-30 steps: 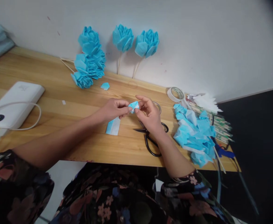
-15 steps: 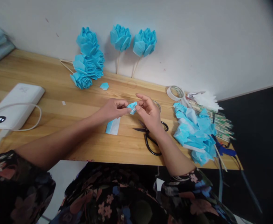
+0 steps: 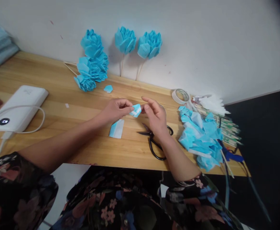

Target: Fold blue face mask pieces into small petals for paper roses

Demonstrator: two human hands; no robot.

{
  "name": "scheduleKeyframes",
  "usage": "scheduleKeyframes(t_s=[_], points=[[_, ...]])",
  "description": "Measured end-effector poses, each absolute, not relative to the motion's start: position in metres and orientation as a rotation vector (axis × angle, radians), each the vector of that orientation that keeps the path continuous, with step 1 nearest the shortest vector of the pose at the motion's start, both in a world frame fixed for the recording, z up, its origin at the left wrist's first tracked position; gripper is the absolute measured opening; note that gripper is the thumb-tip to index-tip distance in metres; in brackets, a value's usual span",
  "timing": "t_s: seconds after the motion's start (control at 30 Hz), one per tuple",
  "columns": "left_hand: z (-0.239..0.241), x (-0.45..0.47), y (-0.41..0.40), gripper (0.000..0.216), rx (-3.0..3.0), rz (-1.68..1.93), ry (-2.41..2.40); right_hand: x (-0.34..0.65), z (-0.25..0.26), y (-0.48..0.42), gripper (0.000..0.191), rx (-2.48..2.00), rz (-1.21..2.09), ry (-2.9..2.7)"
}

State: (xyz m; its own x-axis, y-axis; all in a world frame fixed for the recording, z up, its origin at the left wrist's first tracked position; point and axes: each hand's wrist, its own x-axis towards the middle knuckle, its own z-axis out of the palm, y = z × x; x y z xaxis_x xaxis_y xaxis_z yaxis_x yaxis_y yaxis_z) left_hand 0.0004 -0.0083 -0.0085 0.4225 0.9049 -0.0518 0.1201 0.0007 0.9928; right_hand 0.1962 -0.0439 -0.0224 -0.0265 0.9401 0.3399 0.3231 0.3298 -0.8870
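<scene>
A small folded blue paper petal (image 3: 136, 110) with a white strip across it is pinched between the thumb and fingers of my left hand (image 3: 117, 110). Just right of the petal, my right hand (image 3: 156, 118) has its thumb and fingers apart. Its fingertips come close to the petal's edge; whether one touches is unclear. Below the hands lies a blue and white paper piece (image 3: 116, 129). Black-handled scissors (image 3: 151, 135) lie under my right hand and wrist, partly covered. Another folded petal (image 3: 108, 88) rests farther back.
Blue paper roses lie in a cluster (image 3: 92, 62) at back left. Two roses on sticks (image 3: 125, 40) lean on the wall. A white power bank (image 3: 20, 107) with cable sits left. At right are crumpled blue paper (image 3: 201, 137), tape (image 3: 180, 96) and a blue glue gun (image 3: 233, 156).
My right thumb and fingers have come off the petal and moved slightly right. The petal now shows flatter in my left hand. The whole view has shifted a little.
</scene>
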Motion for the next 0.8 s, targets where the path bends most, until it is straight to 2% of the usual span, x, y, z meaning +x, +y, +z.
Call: scheduleKeyframes(t_s=[0.27, 0.57, 0.8], points=[[-0.0098, 0.001, -0.0083, 0.019, 1.323, 0.891, 0.922, 0.1947, -0.0276, -0.0421, 0.048, -1.078, 0.892, -1.624], [-0.0119, 0.0008, -0.0065, 0.033, 1.351, 0.864, 0.892, 0.1947, -0.028, -0.0416, 0.044, -1.121, 0.858, -1.621], [-0.015, 0.0018, -0.0062, 0.031, 1.427, 0.874, 0.819, 0.1914, -0.0268, -0.0442, 0.045, -1.144, 0.886, -1.643]])
